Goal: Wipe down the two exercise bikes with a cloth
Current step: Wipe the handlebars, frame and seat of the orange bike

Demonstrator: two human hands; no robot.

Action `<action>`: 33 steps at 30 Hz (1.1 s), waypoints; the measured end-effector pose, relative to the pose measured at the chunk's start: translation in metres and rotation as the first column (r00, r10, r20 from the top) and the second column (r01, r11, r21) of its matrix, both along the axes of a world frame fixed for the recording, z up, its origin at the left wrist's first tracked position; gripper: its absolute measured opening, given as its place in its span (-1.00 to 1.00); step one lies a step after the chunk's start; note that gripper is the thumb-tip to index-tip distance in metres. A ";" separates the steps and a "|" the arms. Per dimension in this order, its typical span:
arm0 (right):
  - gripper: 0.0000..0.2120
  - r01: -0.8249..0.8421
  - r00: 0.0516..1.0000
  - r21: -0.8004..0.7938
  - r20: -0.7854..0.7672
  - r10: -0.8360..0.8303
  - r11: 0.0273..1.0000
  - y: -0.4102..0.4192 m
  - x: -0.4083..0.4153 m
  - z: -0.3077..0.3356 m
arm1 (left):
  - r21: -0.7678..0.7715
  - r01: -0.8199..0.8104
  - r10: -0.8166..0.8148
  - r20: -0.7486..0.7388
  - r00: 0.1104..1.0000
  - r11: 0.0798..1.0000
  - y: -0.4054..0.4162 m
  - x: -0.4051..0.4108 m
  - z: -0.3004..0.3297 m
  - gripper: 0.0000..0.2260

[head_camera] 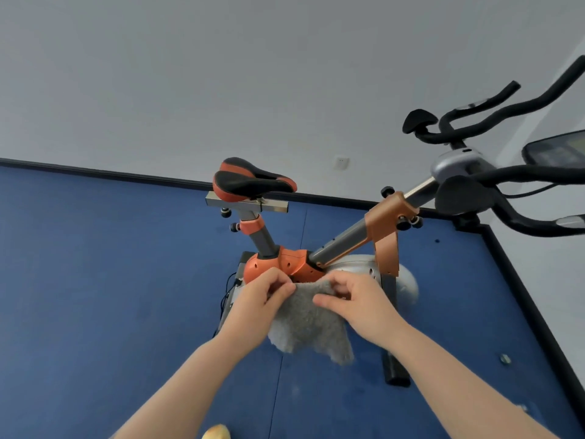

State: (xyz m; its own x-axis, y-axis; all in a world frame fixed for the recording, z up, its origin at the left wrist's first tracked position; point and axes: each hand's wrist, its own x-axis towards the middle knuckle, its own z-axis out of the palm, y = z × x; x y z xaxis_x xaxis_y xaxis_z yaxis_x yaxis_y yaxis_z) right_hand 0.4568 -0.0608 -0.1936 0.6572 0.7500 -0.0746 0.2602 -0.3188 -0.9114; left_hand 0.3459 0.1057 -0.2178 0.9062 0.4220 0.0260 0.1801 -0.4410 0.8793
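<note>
An orange and grey exercise bike (345, 242) stands on the blue floor in front of me, its black and orange saddle (253, 180) at the left and black handlebars (506, 182) at the right. A grey fluffy cloth (310, 324) hangs between my hands, just in front of the bike's orange frame joint. My left hand (262, 302) pinches the cloth's upper left edge. My right hand (357, 304) grips its upper right part, fingers curled over the top edge. Only this one bike is plainly visible.
A dark screen or console (557, 150) shows at the right edge. A white wall with a socket (342, 162) lies behind. The bike's black base bar (394, 369) sticks out on the blue mat (95, 280). A small metal object (505, 359) lies at the right.
</note>
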 end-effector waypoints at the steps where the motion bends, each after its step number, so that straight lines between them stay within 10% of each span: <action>1: -0.91 0.011 1.000 0.008 0.012 -0.011 1.000 0.011 -0.001 -0.003 | 0.012 0.006 -0.006 -0.026 1.000 1.000 0.012 -0.002 -0.003 -0.83; 24: -0.96 0.378 0.908 -0.061 0.219 -0.358 0.924 0.227 0.068 -0.036 | -0.027 0.049 -0.054 -0.213 0.976 0.998 0.250 0.083 -0.037 -0.82; 33: -0.92 0.565 0.822 0.087 0.033 -0.569 0.821 0.266 0.144 -0.048 | -0.018 -0.063 0.059 -0.176 0.983 0.998 0.298 0.163 -0.034 -0.77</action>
State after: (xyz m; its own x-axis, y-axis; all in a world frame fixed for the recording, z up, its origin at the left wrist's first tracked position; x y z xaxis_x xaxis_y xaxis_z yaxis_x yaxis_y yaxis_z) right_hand 0.6006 0.2051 -0.2418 0.9693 0.2455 0.0128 0.1037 -0.3612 -0.9267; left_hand 0.5090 0.4041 -0.2519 0.8685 0.4751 -0.1415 0.3582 -0.4041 0.8417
